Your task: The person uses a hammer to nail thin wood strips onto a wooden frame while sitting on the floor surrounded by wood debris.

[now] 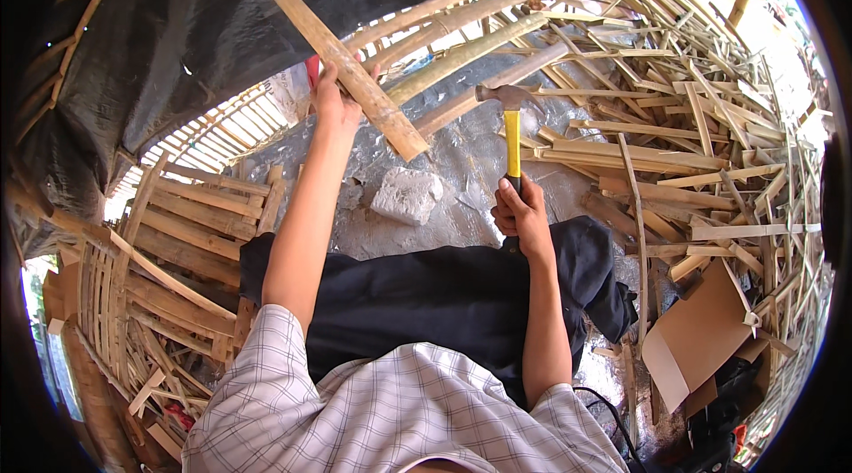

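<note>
One slat (353,74) in left hand (332,102) — hammer (513,134) in right hand (525,214)

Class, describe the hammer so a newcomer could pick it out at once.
Find the heap of tan strips at right. Just left of it, the right hand grips the hammer. Its yellow shaft and metal claw head stand out from the plain strips.

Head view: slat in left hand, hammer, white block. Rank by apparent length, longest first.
1. Slat
2. Hammer, its lower handle partly covered by the grip
3. Block, clearly shortest
</note>
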`<state>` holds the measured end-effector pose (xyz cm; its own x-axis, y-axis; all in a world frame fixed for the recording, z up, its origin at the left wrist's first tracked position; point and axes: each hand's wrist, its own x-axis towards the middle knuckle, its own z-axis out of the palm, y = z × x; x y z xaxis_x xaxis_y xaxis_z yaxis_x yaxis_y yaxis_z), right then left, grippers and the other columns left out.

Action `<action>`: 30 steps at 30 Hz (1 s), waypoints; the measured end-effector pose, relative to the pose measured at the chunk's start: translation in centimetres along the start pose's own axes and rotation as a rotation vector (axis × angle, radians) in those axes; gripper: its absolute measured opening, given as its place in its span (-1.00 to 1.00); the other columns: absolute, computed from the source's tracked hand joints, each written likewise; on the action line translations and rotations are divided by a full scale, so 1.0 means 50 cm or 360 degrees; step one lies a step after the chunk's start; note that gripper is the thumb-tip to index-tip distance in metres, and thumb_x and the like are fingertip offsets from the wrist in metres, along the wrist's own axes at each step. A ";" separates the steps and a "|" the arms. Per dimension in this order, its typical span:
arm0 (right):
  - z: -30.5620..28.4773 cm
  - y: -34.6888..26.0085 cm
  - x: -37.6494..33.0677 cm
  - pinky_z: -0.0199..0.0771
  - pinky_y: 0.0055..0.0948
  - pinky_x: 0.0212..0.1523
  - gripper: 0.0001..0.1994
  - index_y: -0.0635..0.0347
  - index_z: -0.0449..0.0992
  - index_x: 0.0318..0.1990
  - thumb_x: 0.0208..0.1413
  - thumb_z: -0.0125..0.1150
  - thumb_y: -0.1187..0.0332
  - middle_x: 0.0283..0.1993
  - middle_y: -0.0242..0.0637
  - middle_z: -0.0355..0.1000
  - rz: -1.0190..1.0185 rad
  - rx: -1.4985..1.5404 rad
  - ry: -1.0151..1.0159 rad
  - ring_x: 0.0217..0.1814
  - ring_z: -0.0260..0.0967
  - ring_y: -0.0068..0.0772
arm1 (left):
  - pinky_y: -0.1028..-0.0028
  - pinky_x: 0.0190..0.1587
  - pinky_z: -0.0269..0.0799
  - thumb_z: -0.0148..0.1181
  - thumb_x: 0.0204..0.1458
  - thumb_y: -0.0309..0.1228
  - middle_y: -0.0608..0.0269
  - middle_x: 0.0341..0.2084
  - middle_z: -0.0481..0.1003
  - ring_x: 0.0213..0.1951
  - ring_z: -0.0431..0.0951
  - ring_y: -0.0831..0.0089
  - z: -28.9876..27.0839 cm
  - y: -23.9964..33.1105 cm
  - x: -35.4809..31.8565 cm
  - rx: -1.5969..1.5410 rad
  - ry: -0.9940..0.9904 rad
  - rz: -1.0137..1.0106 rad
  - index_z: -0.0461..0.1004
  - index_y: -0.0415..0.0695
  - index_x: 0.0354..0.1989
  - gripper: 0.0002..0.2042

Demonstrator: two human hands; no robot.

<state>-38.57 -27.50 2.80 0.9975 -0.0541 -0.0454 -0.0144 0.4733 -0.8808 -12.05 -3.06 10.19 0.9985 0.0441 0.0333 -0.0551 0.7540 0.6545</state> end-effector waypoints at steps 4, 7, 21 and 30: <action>-0.020 0.001 0.003 -0.23 -0.60 -0.71 -0.73 0.08 0.19 -0.33 0.43 0.06 0.27 -0.58 -0.59 -0.03 -0.0035 -0.0108 0.0031 -0.68 -0.15 -0.77 | -0.23 0.14 0.52 -0.19 0.42 -0.33 -0.15 0.11 0.37 0.12 0.51 0.09 -0.084 -0.159 -0.030 -0.0270 0.0339 -0.0365 0.18 -0.29 0.24 -0.66; -0.007 0.004 0.008 -0.21 -0.59 -0.71 -0.71 0.09 0.19 -0.34 0.42 0.09 0.25 -0.59 -0.59 -0.03 0.0026 -0.0111 0.0015 -0.68 -0.13 -0.76 | -0.26 0.16 0.50 -0.14 0.40 -0.34 -0.12 0.10 0.35 0.12 0.48 0.09 -0.155 -0.206 -0.066 -0.0271 0.0514 -0.0424 0.18 -0.28 0.23 -0.66; 0.020 0.068 0.022 0.06 -0.50 -0.71 -0.69 0.21 0.32 -0.32 0.41 0.09 0.18 -0.65 -0.50 0.17 0.0463 -0.0786 0.0016 -0.72 0.06 -0.68 | 0.05 0.01 0.60 0.17 0.29 -0.26 0.14 -0.04 0.46 0.09 0.51 0.28 -0.347 -0.075 -0.040 0.0425 -0.0007 -0.0589 0.32 -0.08 0.00 -0.75; 0.084 0.109 0.016 -0.10 -0.59 -0.72 -0.66 0.14 0.26 -0.34 0.46 0.00 0.12 -0.59 -0.54 0.06 0.0733 -0.0753 -0.0071 -0.68 -0.08 -0.74 | 0.39 -0.09 0.44 0.41 0.05 -0.33 0.33 -0.17 0.54 -0.10 0.51 0.47 -0.419 -0.142 -0.053 0.0744 0.0117 -0.0658 0.51 -0.13 -0.01 -0.64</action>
<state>-37.59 -21.25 -0.05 0.8837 0.1030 -0.4565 -0.4591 0.0014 -0.8884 -14.40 5.18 -10.36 0.9332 -0.1324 -0.3342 0.3594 0.3531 0.8638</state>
